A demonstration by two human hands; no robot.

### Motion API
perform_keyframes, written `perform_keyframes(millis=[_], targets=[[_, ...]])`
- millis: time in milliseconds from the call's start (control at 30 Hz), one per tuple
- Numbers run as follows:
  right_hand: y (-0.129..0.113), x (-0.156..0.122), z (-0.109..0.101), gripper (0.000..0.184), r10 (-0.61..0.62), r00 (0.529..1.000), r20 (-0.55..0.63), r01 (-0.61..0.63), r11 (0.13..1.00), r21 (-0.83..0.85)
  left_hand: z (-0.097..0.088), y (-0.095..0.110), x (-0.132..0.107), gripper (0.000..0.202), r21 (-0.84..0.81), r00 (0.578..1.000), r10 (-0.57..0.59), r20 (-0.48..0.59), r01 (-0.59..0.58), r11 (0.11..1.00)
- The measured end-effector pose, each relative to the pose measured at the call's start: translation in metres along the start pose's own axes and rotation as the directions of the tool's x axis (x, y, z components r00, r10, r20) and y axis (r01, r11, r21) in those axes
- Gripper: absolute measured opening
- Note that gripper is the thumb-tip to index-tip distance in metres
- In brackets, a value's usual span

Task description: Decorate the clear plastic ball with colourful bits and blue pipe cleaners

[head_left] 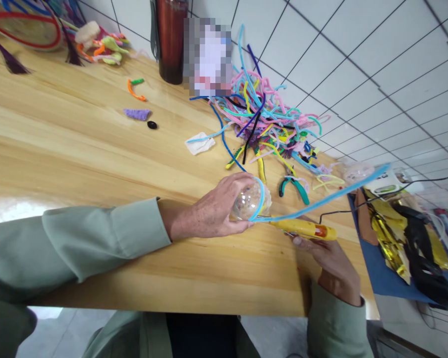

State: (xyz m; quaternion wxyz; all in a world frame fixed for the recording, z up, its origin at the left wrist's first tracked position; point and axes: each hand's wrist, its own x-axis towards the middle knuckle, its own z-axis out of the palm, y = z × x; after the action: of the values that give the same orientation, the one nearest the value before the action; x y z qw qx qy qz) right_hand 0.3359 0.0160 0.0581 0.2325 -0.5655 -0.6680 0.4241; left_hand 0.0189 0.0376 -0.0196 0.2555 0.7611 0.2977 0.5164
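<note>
My left hand (212, 209) is closed round a clear plastic ball (251, 200) just above the wooden table (78, 149). A light blue pipe cleaner (321, 199) curves over the ball and trails off to the right. My right hand (330, 258) grips a yellow glue gun (306, 228), whose nozzle points left and meets the ball where the pipe cleaner sits.
A tangled heap of coloured pipe cleaners (261, 119) lies beyond the hands, with green-handled pliers (294, 186) beside it. A dark red bottle (171, 40), a white scrap (199, 143) and small craft bits lie further back. A blue tray with gold foil (395, 238) stands right.
</note>
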Motion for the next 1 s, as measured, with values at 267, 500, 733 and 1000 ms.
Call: perform_keyframes(millis=[267, 500, 733, 1000], targets=[[-0.0021, 0.0007, -0.0007, 0.043, 0.027, 1.0, 0.005, -0.027, 0.999, 0.041, -0.0002, -0.0002, -0.0004, 0.076, 0.015, 1.0, 0.007, 0.005, -0.007, 1.0], [-0.001, -0.001, 0.0011, 0.05, 0.048, 0.998, -0.027, -0.048, 0.999, 0.02, 0.0003, -0.0001, -0.0004, 0.073, 0.008, 1.0, -0.005, -0.01, 0.005, 1.0], [0.0009, -0.0001, 0.0002, 0.045, 0.012, 1.0, -0.013, -0.012, 1.0, 0.009, 0.0002, -0.0004, -0.0008, 0.074, -0.025, 1.0, -0.009, -0.005, 0.009, 1.0], [-0.0017, 0.001, 0.0, 0.045, 0.01, 1.0, -0.003, -0.01, 1.0, 0.013, 0.0003, -0.001, -0.0008, 0.076, 0.0, 1.0, 0.011, 0.005, -0.011, 1.0]])
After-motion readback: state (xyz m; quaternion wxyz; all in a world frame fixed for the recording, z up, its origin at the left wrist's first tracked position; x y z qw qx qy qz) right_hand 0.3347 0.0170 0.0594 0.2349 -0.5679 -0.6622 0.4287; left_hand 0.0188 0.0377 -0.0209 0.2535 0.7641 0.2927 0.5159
